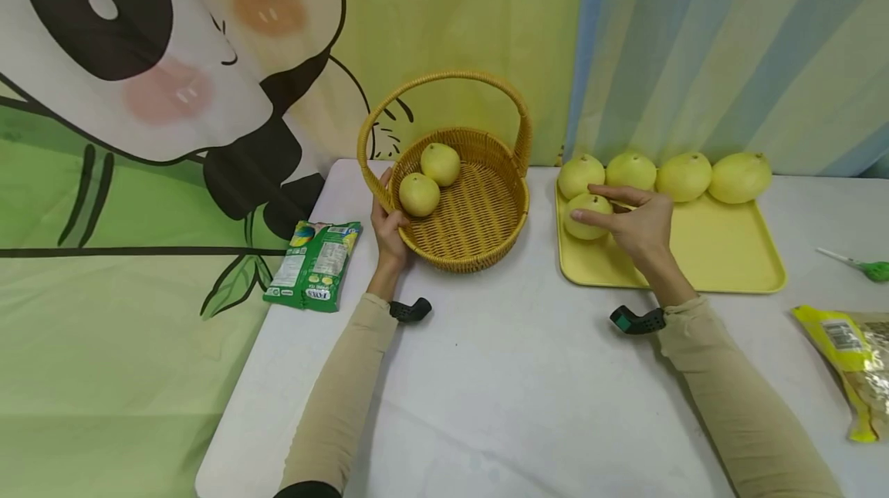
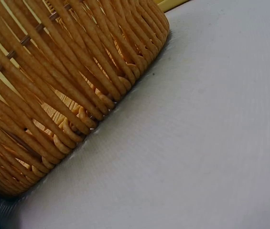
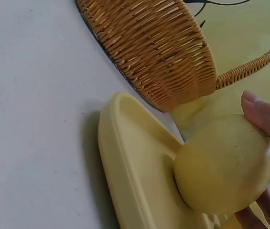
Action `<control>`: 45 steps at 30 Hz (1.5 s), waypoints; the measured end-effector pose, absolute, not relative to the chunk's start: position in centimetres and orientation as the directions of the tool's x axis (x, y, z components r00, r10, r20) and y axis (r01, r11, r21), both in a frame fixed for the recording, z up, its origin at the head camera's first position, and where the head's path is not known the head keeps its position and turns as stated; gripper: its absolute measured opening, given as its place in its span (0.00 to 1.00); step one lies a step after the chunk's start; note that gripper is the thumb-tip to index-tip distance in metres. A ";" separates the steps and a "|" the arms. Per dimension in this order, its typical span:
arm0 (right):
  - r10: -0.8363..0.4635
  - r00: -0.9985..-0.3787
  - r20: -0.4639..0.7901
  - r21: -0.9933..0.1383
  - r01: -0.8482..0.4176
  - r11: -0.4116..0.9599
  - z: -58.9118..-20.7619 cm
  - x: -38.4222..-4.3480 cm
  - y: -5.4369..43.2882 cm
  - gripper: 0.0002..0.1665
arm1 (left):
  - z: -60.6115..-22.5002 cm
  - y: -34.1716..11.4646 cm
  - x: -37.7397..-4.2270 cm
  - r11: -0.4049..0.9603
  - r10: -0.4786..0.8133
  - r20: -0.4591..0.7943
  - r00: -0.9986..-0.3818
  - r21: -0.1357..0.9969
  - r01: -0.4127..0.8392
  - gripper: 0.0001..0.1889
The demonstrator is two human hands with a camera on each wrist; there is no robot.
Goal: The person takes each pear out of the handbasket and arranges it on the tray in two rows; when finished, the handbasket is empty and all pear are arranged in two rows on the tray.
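Observation:
My left hand [image 1: 389, 232] grips the left side of a round wicker basket [image 1: 503, 239], thumb near its rim. Two round yellow-green fruits [image 1: 420, 194] lie in the basket, at its left. On the right, my right hand [image 1: 646, 224] holds another such fruit [image 3: 228, 164] between thumb and fingers, over the left part of a yellow tray [image 1: 729, 251]. Several more fruits [image 1: 684, 177] line the tray's back edge, the rightmost one more oval. In the left wrist view the basket's woven wall [image 2: 77, 62] fills the upper left; the left hand is mostly hidden there.
A green snack packet [image 1: 312, 266] lies left of the basket. At the far right are a yellow packet with a see-through part [image 1: 843, 351] and a green lollipop [image 1: 875, 270]. The basket's tall arched handle [image 1: 444, 76] rises in front of the printed curtain [image 1: 458, 19].

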State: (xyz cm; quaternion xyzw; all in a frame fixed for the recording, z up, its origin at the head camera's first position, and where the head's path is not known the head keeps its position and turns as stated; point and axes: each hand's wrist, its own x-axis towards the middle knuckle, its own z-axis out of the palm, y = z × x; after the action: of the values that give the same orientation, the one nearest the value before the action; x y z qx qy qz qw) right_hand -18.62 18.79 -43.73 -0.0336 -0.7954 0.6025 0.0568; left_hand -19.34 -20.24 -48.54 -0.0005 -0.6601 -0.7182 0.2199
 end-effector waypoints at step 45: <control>-0.637 -0.761 0.125 -0.850 -0.414 0.327 -36.1 -23.6 3.0 0.43 | -48.4 -20.1 -19.4 -0.022 -0.311 0.300 -0.902 0.946 0.323 0.51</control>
State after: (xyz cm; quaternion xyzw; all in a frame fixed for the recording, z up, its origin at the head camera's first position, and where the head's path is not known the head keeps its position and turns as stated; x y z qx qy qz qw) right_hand -23.58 2.99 -36.06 0.3258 -0.8061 0.4801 -0.1163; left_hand -19.44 -20.09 -48.45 -0.0043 -0.6632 -0.7148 0.2217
